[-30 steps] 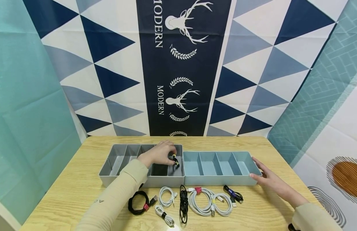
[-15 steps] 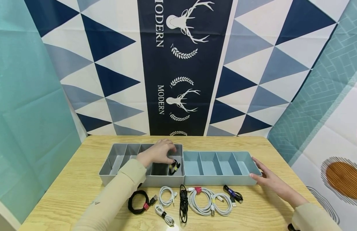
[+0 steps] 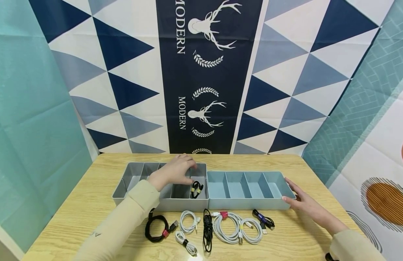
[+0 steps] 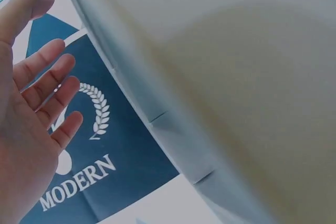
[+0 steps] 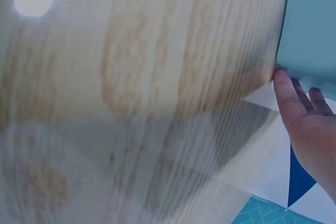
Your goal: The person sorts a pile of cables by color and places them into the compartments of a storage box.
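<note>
My left hand (image 3: 175,170) hovers over the right part of the grey divided box (image 3: 188,206), its fingers spread and holding nothing. In the left wrist view those fingers (image 4: 58,80) look relaxed and apart. A coiled black cable (image 3: 194,192) with yellow bands lies in the box's rightmost compartment, just beyond my thumb. My right hand (image 3: 310,208) rests against the right end of the light blue divided box (image 3: 247,203). The right wrist view shows its fingers (image 5: 286,95) extended, touching the box wall.
Along the front of the wooden table (image 3: 286,239) lie several bundled cables: a black one with a red tie (image 3: 151,237), small white coils (image 3: 187,222), a long black bundle (image 3: 207,230), large white coils (image 3: 227,241) and a black cable with a purple tie (image 3: 263,218).
My left hand let go of the black cable with yellow bands, which dropped into the grey box's right compartment. The hand then drew back slightly left. My right hand stayed put.
</note>
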{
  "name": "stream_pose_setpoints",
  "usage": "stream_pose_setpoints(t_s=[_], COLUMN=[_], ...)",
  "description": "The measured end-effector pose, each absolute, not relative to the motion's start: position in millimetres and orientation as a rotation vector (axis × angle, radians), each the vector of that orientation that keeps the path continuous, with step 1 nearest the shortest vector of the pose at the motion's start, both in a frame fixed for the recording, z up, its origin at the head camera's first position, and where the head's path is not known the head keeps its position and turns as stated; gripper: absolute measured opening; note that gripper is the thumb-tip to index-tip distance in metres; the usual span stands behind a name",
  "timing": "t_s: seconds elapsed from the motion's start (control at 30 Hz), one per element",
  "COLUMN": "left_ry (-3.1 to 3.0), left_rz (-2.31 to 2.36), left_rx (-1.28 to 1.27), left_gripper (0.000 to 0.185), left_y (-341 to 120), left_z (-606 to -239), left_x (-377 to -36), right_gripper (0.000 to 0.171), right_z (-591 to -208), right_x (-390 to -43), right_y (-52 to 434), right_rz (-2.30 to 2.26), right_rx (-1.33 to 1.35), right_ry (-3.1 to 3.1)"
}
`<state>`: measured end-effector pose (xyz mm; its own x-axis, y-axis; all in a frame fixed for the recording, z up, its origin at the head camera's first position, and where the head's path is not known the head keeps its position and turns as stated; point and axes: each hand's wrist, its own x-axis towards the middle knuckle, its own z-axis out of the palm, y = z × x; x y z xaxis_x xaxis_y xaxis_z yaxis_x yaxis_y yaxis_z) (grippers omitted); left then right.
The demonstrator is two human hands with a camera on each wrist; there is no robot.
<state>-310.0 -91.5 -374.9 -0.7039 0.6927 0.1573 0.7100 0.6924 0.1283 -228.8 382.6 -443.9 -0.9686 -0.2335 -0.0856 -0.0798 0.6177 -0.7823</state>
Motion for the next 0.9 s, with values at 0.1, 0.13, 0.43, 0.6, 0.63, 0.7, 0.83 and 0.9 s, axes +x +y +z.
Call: stream_pose_setpoints(t_s=[0.1,0.13,0.43,0.6,0.63,0.7,0.83,0.9], left_ry=[-2.795,-2.792,-2.771,-2.726,-2.717,-2.703,-2.686,-2.673], left_rz=[-0.263,-0.258,-0.192,-0.191,-0.188,-0.177,-0.175,-0.185], left_rx=[-1.156,-1.154,-1.151,-1.161,-1.162,-1.163,-1.164,-1.173], left_gripper=[0.043,0.043,0.041,0.040,0.041,0.041,0.040,0.040], left_y=[-92,-93,-93,-95,-95,-97,-100,-102], left_z=[-372,-371,-357,-352,-351,-349,-345,-342], left_x=[-307,-306,-293,-283,-281,-276,-267,-263], right_gripper=[0.078,0.078,0.078,0.077,0.077,0.077,0.077,0.078], right_z=[-444,-444,-443,-447,-447,-447,-447,-447], right_x=[-229,-229,-229,-230,-230,-230,-230,-230], right_y=[383,383,382,383,383,383,383,383], right_rz=[-1.274,-1.273,-1.267,-1.282,-1.285,-1.288,-1.293,-1.296], right_rx=[-0.264,-0.267,-0.267,-0.280,-0.285,-0.295,-0.299,-0.291], right_ry=[2.661,2.659,2.659,2.662,2.662,2.668,2.667,2.663])
